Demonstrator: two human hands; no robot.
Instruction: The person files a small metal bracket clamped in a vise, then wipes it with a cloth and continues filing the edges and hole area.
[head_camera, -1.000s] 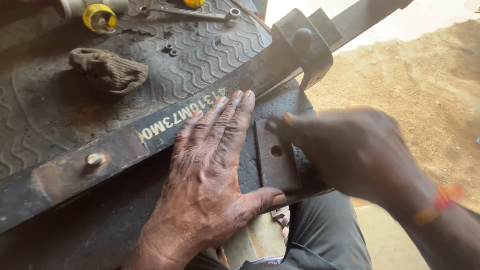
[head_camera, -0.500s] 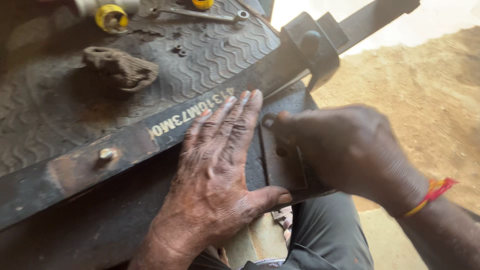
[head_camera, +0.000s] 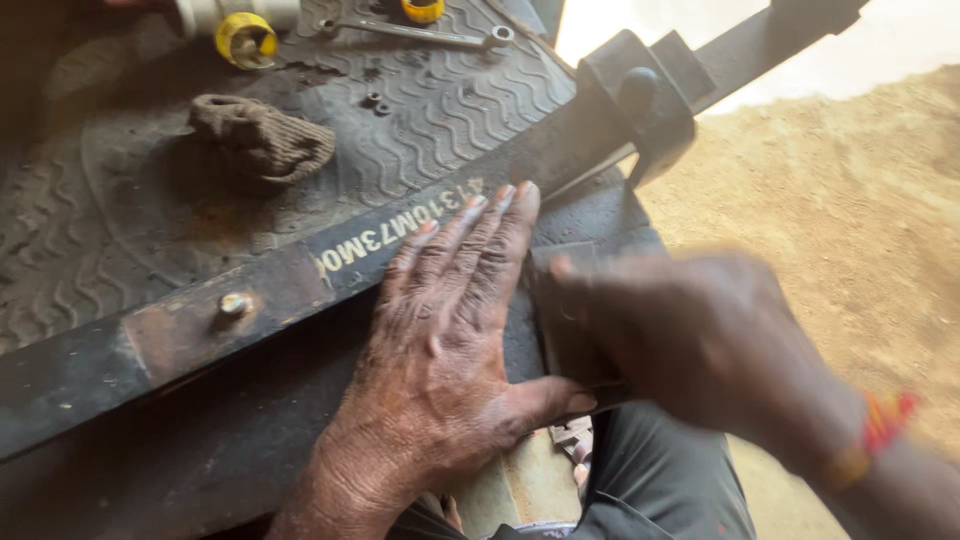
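My left hand (head_camera: 440, 340) lies flat, fingers spread, on a dark metal surface beside a long black steel bar (head_camera: 250, 305) with white stencilled marks. The thumb touches a small rusty metal plate (head_camera: 565, 320) that has a hole in it. My right hand (head_camera: 700, 340), blurred with motion, grips this plate from the right and covers most of it. An orange thread band sits on the right wrist. The bar ends at a black bracket (head_camera: 640, 95) at the upper right.
A ribbed black rubber mat (head_camera: 420, 110) lies behind the bar, carrying a dirty crumpled rag (head_camera: 260, 140), a spanner (head_camera: 420, 35), small nuts (head_camera: 375, 102) and yellow tape rolls (head_camera: 245, 38). A bolt head (head_camera: 232, 305) sticks out of the bar. Sandy ground (head_camera: 850, 200) lies right.
My right hand has slid along the plate and is now blurred. The left hand stays flat in place. The view has drifted a little.
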